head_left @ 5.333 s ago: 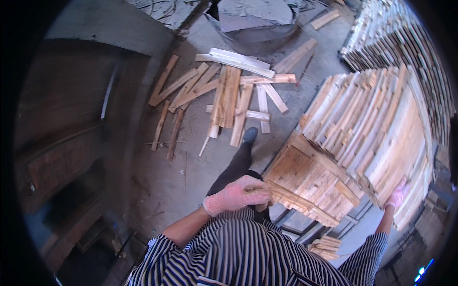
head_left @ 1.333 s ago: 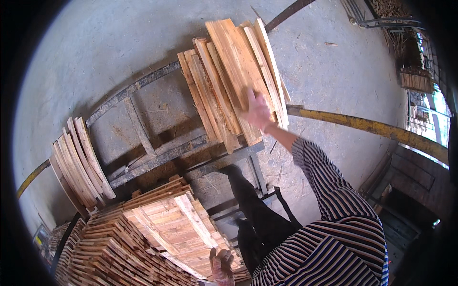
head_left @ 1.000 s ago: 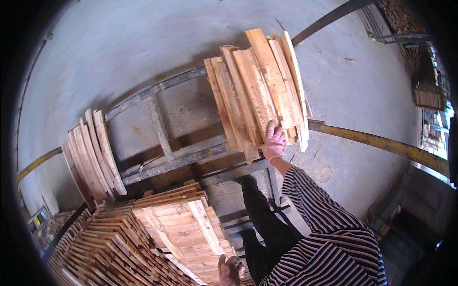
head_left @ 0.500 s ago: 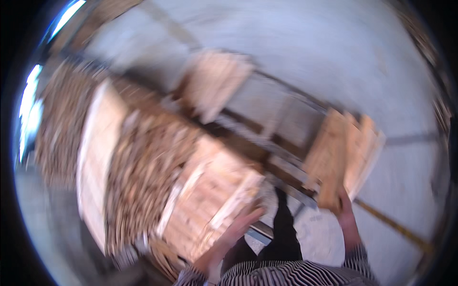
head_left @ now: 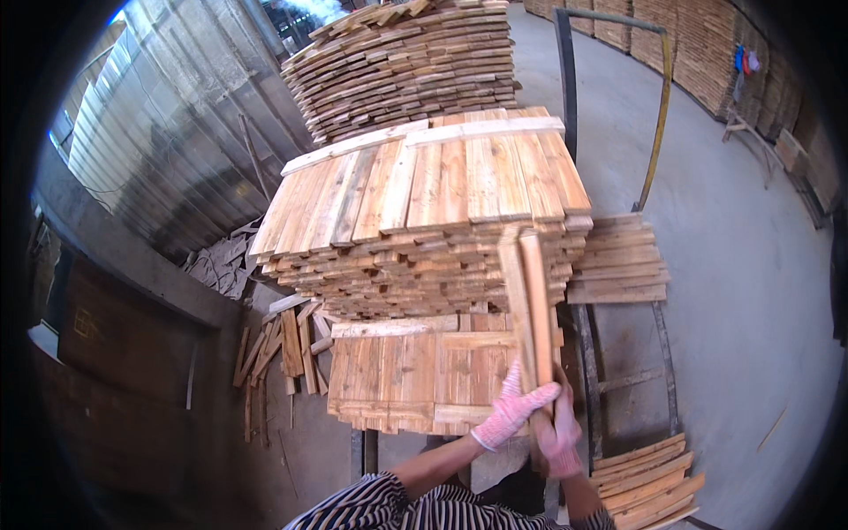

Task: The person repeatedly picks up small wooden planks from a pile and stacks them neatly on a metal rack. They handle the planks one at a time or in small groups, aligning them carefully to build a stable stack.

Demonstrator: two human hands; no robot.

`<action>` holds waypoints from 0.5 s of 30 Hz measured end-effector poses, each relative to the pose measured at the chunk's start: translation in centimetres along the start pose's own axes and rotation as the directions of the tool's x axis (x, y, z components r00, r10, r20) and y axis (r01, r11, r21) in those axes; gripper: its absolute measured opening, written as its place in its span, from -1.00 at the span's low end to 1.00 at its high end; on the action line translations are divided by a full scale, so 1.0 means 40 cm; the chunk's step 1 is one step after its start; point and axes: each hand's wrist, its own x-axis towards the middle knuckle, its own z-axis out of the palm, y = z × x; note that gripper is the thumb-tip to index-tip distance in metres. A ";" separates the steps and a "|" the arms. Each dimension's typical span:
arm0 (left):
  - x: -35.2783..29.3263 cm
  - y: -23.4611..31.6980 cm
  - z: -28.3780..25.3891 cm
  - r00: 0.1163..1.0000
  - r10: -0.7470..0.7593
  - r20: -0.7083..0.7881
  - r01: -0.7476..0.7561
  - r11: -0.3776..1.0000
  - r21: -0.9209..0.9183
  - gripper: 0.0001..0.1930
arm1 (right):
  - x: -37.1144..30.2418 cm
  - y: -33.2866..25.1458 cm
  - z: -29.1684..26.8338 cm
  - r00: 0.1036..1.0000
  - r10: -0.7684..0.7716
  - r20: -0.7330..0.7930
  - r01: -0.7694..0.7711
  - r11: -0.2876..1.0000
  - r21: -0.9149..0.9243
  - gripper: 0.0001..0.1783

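Grey floor (head_left: 738, 256), held boards (head_left: 538, 309), long, slim, orange-tan

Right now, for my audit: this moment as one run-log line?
left hand: gripping narrow boards; right hand: gripping same; large plank stack: beyond them

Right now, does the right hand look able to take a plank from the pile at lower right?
Probably not without letting go: the right hand is near that plank pile, but it grips wooden boards.
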 end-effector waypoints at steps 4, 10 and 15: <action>0.008 0.306 -0.198 0.972 0.196 -0.127 -0.169 0.966 0.197 -0.14 | 0.200 -0.111 0.134 0.941 -0.327 0.085 0.285 0.903 0.323 0.08; 0.021 0.758 -0.651 0.964 0.247 -0.096 -0.184 0.885 0.427 0.06 | 0.518 -0.318 0.078 0.978 -0.076 0.195 0.125 0.959 -0.255 0.12; 0.183 1.078 -1.101 0.989 0.125 -0.080 0.004 0.514 0.858 0.26 | 0.820 -0.412 0.012 0.926 -0.201 0.321 0.377 0.573 -0.728 0.18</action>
